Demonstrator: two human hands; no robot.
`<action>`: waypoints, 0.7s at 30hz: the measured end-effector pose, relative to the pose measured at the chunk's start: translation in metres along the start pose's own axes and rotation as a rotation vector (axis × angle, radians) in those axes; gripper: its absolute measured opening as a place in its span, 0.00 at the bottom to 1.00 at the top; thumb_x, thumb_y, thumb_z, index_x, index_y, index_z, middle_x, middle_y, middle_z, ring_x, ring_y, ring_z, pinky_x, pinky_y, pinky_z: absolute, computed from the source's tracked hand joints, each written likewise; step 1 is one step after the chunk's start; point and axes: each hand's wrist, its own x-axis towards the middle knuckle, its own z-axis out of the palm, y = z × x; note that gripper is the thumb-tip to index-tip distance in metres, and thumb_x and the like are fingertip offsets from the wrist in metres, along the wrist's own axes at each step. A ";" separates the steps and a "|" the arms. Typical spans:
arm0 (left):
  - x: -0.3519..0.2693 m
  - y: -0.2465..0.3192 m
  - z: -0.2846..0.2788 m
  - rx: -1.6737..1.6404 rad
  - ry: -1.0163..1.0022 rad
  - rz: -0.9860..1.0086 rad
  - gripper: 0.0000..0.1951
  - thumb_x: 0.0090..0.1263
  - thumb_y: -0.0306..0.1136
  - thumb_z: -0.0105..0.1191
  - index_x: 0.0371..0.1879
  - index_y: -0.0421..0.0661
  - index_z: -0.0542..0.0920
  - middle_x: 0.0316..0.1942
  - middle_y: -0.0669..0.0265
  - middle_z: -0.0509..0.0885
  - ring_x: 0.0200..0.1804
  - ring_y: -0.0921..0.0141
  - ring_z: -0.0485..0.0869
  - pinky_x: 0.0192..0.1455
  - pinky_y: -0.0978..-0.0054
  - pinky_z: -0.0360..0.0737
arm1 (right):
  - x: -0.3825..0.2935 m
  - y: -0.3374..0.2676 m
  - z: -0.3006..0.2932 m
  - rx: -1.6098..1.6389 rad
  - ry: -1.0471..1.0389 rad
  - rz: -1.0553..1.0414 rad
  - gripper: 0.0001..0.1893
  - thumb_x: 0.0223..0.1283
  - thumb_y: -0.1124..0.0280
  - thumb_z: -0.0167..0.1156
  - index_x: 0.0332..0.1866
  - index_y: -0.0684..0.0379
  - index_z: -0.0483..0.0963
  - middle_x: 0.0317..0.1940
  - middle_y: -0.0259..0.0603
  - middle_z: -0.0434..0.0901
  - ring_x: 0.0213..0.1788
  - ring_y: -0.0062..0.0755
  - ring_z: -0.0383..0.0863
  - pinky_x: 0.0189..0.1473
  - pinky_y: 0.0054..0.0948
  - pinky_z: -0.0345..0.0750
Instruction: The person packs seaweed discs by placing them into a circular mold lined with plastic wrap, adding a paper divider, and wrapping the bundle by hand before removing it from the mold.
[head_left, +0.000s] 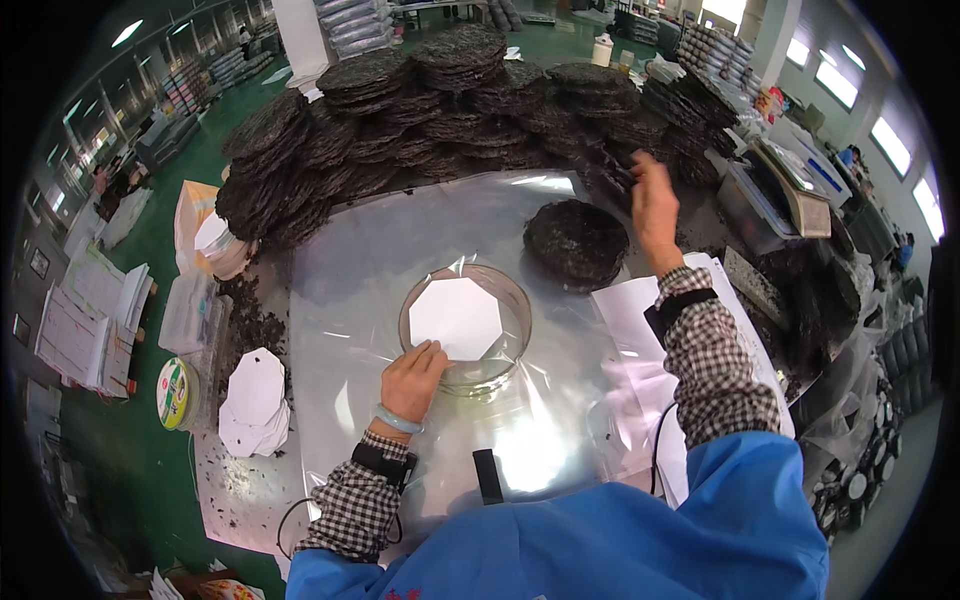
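Note:
My left hand (411, 381) pinches the lower left edge of a white octagonal paper sheet (455, 319). This sheet lies over a round, clear-walled container (517, 337) lined with clear plastic film. My right hand (655, 206) is raised at the upper right, slightly blurred, beside the dark stacks; whether its fingers hold anything cannot be told. Left of it a dark round pile of dried sheets, seemingly seaweed (576, 244), rests on the film-covered table (360, 300).
Tall stacks of dark round sheets (450, 112) line the far side. White octagonal papers (255, 401), a round tub with a green and yellow lid (176, 394) and a clear plastic box (187, 311) are at left. A storage bin (757, 206) stands at right.

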 end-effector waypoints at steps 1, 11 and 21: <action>-0.005 -0.002 0.004 -0.039 0.009 -0.019 0.06 0.69 0.26 0.56 0.41 0.41 0.83 0.45 0.59 0.87 0.47 0.60 0.86 0.48 0.70 0.83 | 0.010 -0.020 -0.006 0.072 0.130 0.107 0.22 0.61 0.85 0.49 0.60 0.56 0.72 0.41 0.47 0.77 0.43 0.54 0.80 0.49 0.42 0.77; -0.001 0.021 -0.050 -0.350 0.167 -0.401 0.07 0.72 0.25 0.54 0.40 0.37 0.84 0.40 0.58 0.87 0.43 0.60 0.85 0.47 0.69 0.80 | -0.080 0.034 0.022 0.169 -0.796 0.259 0.19 0.64 0.62 0.61 0.58 0.56 0.77 0.44 0.43 0.86 0.47 0.41 0.86 0.49 0.34 0.80; 0.005 0.009 -0.066 -0.288 0.171 -0.497 0.06 0.71 0.26 0.55 0.37 0.37 0.84 0.39 0.59 0.88 0.39 0.63 0.85 0.43 0.71 0.80 | -0.097 0.210 0.042 0.082 -0.238 1.504 0.63 0.44 0.37 0.73 0.70 0.81 0.51 0.66 0.66 0.68 0.67 0.56 0.71 0.65 0.44 0.71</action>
